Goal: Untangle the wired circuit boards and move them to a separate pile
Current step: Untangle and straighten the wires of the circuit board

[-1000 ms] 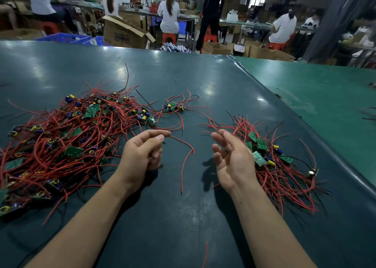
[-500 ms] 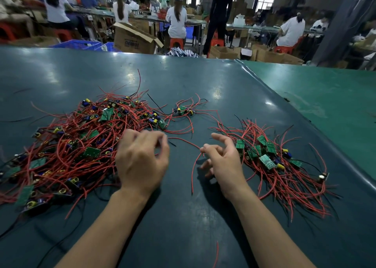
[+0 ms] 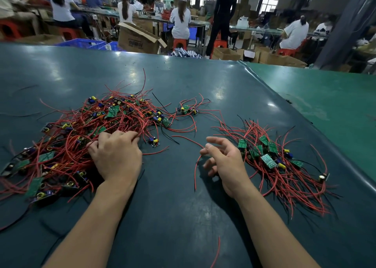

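My left grip [image 3: 117, 155] lies palm-down on the near edge of the tangled pile [image 3: 85, 137], fingers curled into red wires, hold unclear; right grip [image 3: 222, 159] hangs wide and empty, sorted pile [image 3: 280, 166] just right of it.

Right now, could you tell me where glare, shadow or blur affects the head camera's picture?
In the head view, overhead lights leave pale glare patches on the dark green table mat; the right hand casts a dark shadow beneath itself; the background workers look soft; the wide-angle lens bows the table's far edge; the tangled pile of red-wired circuit boards stays sharp.
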The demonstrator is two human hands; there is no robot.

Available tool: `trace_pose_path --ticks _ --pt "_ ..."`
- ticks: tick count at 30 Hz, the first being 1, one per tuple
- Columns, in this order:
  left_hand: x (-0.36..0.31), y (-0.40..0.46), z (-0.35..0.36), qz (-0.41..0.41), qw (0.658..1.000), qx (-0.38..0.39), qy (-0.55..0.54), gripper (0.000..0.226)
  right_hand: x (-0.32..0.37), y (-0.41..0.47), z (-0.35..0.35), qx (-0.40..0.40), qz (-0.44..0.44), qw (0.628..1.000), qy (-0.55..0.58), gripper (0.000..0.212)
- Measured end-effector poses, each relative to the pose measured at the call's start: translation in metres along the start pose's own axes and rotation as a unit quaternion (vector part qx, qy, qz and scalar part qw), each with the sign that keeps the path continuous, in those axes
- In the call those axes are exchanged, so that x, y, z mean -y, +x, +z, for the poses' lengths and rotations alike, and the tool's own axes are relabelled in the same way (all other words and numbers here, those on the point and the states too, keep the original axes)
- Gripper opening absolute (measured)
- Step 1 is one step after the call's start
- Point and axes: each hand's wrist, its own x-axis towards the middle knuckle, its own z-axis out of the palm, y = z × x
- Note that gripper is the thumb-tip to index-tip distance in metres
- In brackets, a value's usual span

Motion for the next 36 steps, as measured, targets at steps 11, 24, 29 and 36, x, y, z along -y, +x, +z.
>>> trace_pose_path --ticks 11,24,29,36 --pt "-0.052 -0.042 0.005 0.464 0.830 -0.162 -0.266 0.020 0.007 -0.020 0.013 0.196 -0.050 0.979 -0.010 0.047" --pt "-0.050 -0.042 0.020 0.327 0.865 0.050 -0.376 0.051 0.020 -0.009 -0.001 0.087 0.027 0.974 0.207 0.033" --pt "-0.058 -0.042 0.022 0.120 0.844 0.226 -0.471 0.044 0.020 -0.010 0.000 0.127 0.062 0.964 0.227 0.033" --pt "-0.064 -0.039 0.016 0.028 0.739 0.229 -0.633 0.020 0.016 -0.013 0.002 0.073 0.011 0.985 0.156 0.009"
